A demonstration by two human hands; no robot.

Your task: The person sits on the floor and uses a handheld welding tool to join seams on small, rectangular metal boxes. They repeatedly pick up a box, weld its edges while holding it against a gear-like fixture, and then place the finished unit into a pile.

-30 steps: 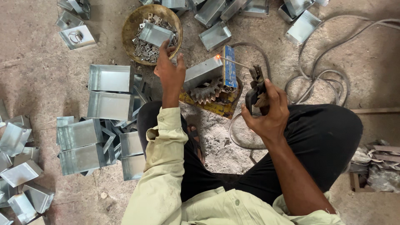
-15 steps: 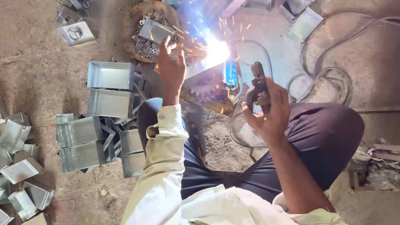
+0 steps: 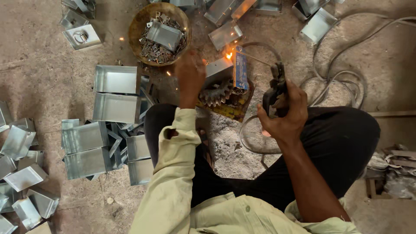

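Welding a small metal box on the floor.
Left hand (image 3: 190,73) presses the metal box (image 3: 219,71) beside the bowl (image 3: 138,21); right hand (image 3: 284,110) is clenched round the welding holder (image 3: 274,89), whose rod (image 3: 251,57) glows at the box's corner.

Single head-worn view, looking steeply down, close above lap and floor (image 3: 39,78)

Shiny grey sheet-metal box (image 3: 219,69), smooth and glossy; dull dark toothed metal gear (image 3: 215,94); rusty round metal bowl (image 3: 138,21); rough, dusty concrete floor (image 3: 39,73).
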